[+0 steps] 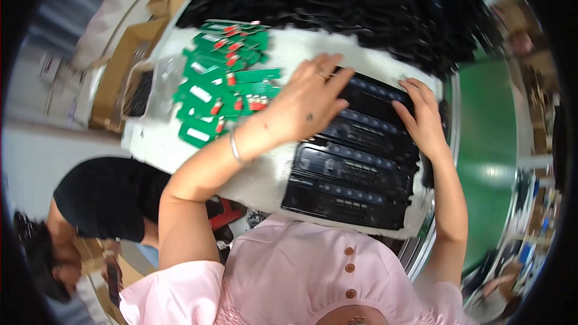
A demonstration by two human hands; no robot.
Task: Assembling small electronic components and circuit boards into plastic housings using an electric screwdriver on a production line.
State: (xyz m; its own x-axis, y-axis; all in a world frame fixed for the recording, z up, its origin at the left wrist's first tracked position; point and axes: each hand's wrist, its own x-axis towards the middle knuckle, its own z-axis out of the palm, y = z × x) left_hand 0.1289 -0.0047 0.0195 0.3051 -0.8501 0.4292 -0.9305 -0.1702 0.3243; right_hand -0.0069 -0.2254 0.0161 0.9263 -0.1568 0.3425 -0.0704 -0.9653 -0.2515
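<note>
Several long black plastic panels [346, 164], with rows of round and small openings, lie side by side on the white work surface. At the far end of this row, both hands are on one black panel [374, 94]. My left hand [307, 97], with a ring and a silver bangle on its arm, has thumb and fingers about the panel's left end. Around the right end, my right hand [422, 115] has its fingers at the far edge and its thumb on the near side. The undersides of both grips are hidden.
Green circuit boards [208, 87] with red parts lie piled on the left. A large heap of black panels [337, 6] fills the far side. Cardboard boxes [129, 54] stand beyond the left edge, a green surface [487, 150] lies right. Another person [102, 204] is at the lower left.
</note>
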